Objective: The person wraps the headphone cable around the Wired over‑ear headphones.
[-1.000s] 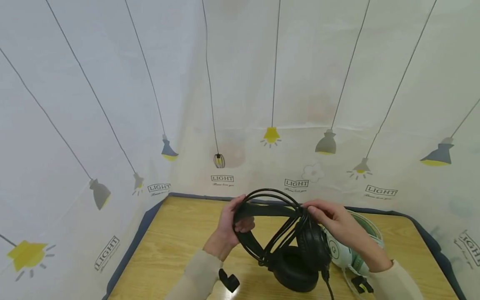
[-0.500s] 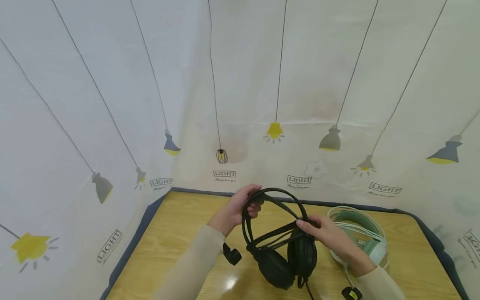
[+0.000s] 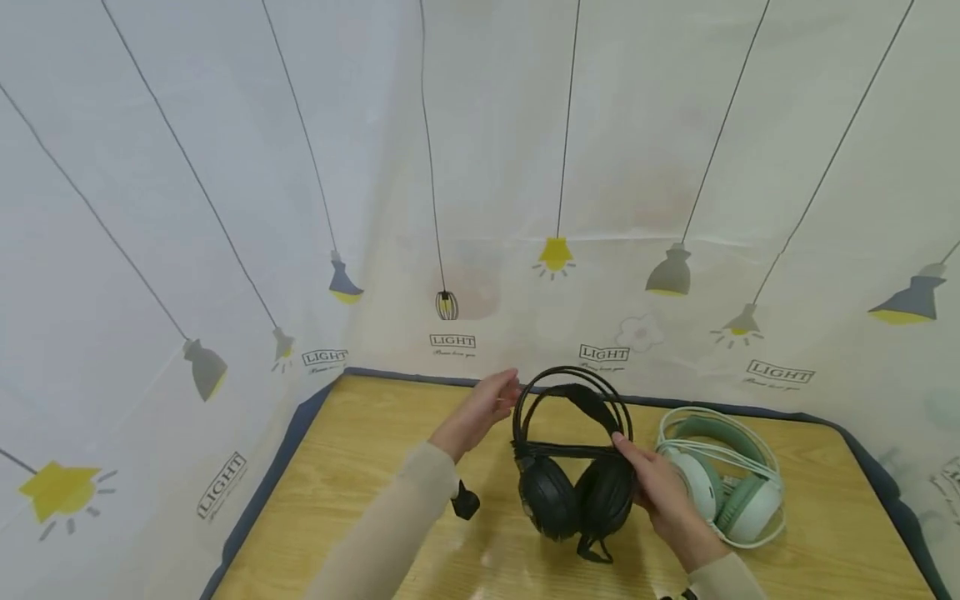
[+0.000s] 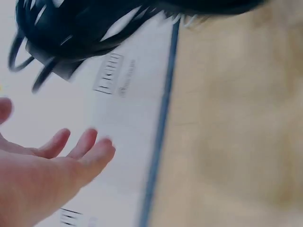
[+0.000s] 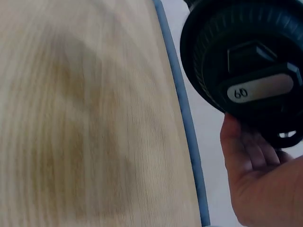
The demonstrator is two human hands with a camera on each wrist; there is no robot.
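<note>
Black over-ear headphones (image 3: 551, 498) face the head camera, earcups down and headband up, with their cable wound across the middle. My right hand (image 3: 660, 492) grips them at the right side, thumb on the band just above the earcup. In the right wrist view the fingers of that hand curl under the round earcup (image 5: 255, 56), which bears a label marked 60. My left hand (image 3: 483, 408) is just left of the headband, fingers loosely spread. The left wrist view shows a gap between that hand (image 4: 52, 175) and the black headband with cable loops (image 4: 85, 28).
Mint-green and white headphones (image 3: 750, 508) with a white cable wound round them lie on the wooden table (image 3: 360, 467), right of the black pair. A pale curtain (image 3: 480, 167) printed with lamps stands behind and along the sides, its blue edging (image 3: 405, 383) bordering the tabletop.
The black headphones have turned from tilted to upright, earcups downward. My left hand has let go of the headband and moved apart from it. The right hand keeps its grip.
</note>
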